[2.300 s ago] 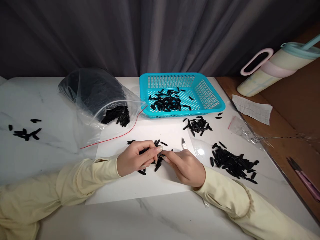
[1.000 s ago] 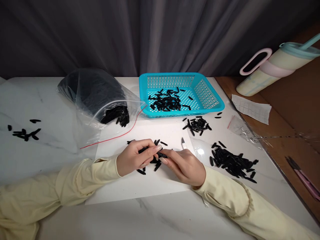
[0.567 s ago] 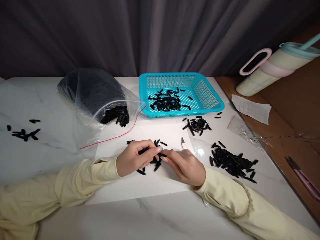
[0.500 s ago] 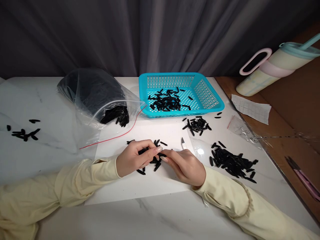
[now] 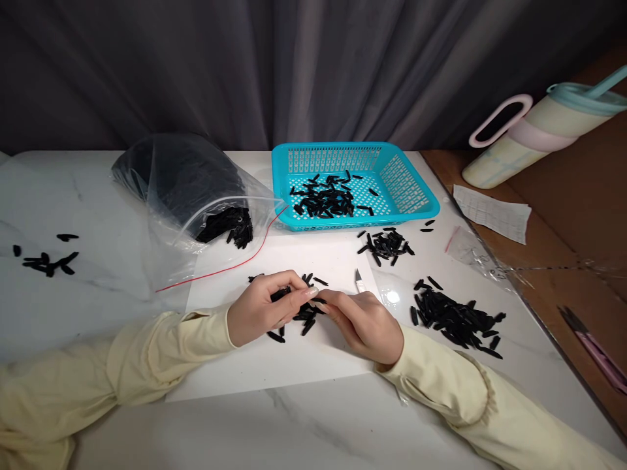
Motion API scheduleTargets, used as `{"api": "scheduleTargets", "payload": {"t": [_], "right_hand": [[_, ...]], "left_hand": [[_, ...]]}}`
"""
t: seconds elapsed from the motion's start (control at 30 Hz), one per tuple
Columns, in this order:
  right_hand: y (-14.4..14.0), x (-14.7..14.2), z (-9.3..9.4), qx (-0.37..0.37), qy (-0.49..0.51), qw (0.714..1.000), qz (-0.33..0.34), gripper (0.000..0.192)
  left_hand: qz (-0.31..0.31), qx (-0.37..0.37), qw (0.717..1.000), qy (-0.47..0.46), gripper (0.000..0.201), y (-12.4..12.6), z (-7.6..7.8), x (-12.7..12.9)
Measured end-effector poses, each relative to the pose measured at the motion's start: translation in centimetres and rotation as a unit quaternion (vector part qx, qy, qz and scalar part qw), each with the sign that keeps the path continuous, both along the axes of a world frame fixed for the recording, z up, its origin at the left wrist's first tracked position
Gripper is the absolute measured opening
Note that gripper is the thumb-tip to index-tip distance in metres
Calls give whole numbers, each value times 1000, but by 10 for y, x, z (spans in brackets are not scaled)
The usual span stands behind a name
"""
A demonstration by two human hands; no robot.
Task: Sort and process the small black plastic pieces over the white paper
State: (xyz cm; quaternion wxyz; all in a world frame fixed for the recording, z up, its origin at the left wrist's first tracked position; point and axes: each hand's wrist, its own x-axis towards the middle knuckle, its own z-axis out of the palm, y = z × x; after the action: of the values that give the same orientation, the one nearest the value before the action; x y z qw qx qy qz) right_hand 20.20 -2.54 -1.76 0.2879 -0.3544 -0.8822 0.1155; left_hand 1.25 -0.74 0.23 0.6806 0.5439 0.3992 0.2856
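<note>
Nearest to me, both cream sleeves rest on the marble-patterned surface [image 5: 313,424], and the two hands meet over a sheet of white paper [image 5: 274,365]. The left hand [image 5: 262,313] is curled shut around a small black piece [image 5: 280,295], pinched between thumb and fingers, its long axis running roughly left to right toward the other hand. The right hand [image 5: 365,323] is closed too, its fingertips touching the near end of that same piece; a small blade [image 5: 359,281] pokes up just behind its knuckles, though I cannot tell whether it is gripped. Under and between the hands lies a loose scatter of black pieces [image 5: 306,320], slim, matte, rounded at the ends. To the right sits a bigger heap [image 5: 455,320], with a smaller heap [image 5: 386,243] further back. Beyond, a turquoise plastic basket [image 5: 416,189] with a perforated wall holds more, and a crinkled clear zip bag [image 5: 186,183] lies open to its left. A pastel tumbler [image 5: 543,130] lies tilted at the far right.
</note>
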Motion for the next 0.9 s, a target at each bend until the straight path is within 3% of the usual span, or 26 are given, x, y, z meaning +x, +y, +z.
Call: {"api": "scheduleTargets", "payload": {"t": [0.27,0.67,0.8,0.9], "right_hand": [[1,-2,1,6,23,1000,-14,16],[-2,-2,3,27,30,999,-34,21],[12,9,16,131,10,986,-103,19],[43,22,37,222,-27,951,-216,17]], "left_hand": [[21,9,1000,15,18,0,2,1],[40,-19,999,-23,23,0,2,2],[48,-42,997,-37,24,0,1,3],[28,-17,999,-12,23,-1,1,2]]}}
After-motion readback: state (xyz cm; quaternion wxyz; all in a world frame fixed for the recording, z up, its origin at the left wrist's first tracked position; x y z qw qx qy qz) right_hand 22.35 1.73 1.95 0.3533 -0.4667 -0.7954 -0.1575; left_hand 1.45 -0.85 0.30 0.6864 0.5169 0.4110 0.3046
